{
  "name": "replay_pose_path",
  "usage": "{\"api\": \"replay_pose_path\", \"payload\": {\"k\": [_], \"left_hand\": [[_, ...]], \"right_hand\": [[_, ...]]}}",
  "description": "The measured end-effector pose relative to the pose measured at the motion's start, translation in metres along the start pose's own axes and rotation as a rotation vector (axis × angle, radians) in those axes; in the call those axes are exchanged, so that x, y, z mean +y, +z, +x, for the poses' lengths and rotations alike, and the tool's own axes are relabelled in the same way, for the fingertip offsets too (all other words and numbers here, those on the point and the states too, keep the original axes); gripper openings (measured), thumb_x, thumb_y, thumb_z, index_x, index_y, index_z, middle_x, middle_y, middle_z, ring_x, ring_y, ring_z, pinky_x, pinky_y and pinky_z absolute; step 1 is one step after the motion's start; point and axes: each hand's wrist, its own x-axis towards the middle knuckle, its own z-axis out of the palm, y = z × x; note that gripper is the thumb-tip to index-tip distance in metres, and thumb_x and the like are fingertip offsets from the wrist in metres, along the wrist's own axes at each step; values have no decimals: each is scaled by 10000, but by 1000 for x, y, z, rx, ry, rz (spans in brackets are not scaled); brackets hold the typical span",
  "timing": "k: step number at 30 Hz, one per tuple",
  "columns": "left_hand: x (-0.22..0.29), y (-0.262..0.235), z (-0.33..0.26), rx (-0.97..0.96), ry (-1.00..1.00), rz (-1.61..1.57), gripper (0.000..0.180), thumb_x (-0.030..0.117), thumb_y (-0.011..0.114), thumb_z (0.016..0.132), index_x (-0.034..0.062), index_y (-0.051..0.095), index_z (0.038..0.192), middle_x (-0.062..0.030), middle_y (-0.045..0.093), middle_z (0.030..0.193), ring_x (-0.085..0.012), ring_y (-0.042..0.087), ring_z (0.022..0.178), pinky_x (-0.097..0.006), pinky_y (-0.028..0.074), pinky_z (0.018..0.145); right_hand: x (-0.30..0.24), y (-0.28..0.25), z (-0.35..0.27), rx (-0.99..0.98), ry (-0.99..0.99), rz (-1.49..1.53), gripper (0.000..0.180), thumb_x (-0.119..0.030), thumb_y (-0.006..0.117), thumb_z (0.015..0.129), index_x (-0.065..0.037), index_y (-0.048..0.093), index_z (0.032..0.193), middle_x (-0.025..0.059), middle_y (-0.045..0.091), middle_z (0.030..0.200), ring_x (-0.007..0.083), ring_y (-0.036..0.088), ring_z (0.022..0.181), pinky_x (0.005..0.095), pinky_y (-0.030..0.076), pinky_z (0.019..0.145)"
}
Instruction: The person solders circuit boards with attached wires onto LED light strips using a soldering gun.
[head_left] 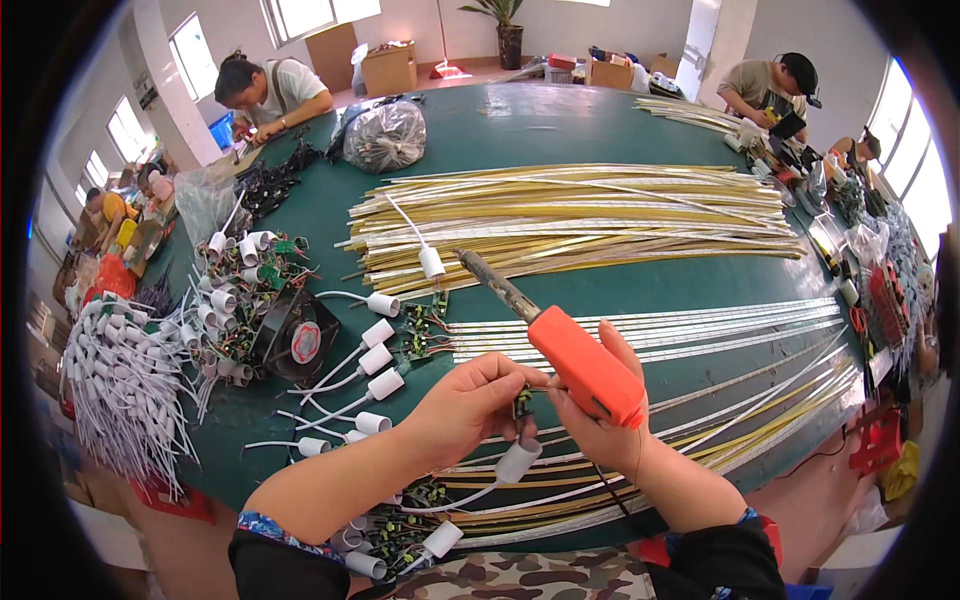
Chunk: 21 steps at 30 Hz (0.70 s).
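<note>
My left hand [462,408] is closed in a pinch around a small green circuit board [523,402]. Below the board hangs a white cylindrical cap [518,460] with a white cable. In my right hand [612,440] lies an orange-handled soldering iron [588,365], its metal barrel pointing up and to the left, away from the board. The fingertips of both hands meet near the board. Just beyond them, thin white LED strips [640,330] lie side by side, wired at their left ends to circuit boards [425,330]. Several white caps [376,360] with cables rest left of these.
Farther back is a wide pile of yellow and white strips [580,215]. A black fan [297,335] stands left, beside heaped caps and cables [125,370]. More strips [770,400] lie under my right forearm. Co-workers sit around the green table [540,115]; a plastic bag [385,137] lies at the back.
</note>
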Motion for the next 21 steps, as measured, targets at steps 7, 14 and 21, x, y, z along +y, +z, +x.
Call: {"api": "replay_pose_path", "payload": {"k": [7, 14, 21], "left_hand": [[9, 7, -3, 89, -133, 535, 177, 153, 605, 1004, 40, 609, 1140, -19, 653, 951, -52, 577, 714, -211, 515, 674], [-1, -5, 4, 131, -75, 447, 142, 98, 627, 972, -4, 609, 1068, -93, 696, 1020, -100, 627, 786, -270, 530, 736], [-5, -1, 7, 142, -16, 350, 108, 99, 630, 977, 10, 587, 1020, -75, 676, 950, -103, 632, 792, -256, 523, 711]], "right_hand": [[-1, -13, 9, -81, 306, 82, 662, -70, 726, 859, -34, 397, 1433, 166, 605, 1229, 262, 688, 998, 351, 541, 856], [0, -13, 20, 64, 670, 278, 233, -6, 689, 845, -23, 618, 1067, 1, 651, 884, 84, 620, 797, 227, 504, 668], [-12, -3, 16, 73, 594, 426, 301, -89, 772, 868, -16, 638, 1128, 31, 695, 969, 96, 639, 841, 233, 522, 657]]}}
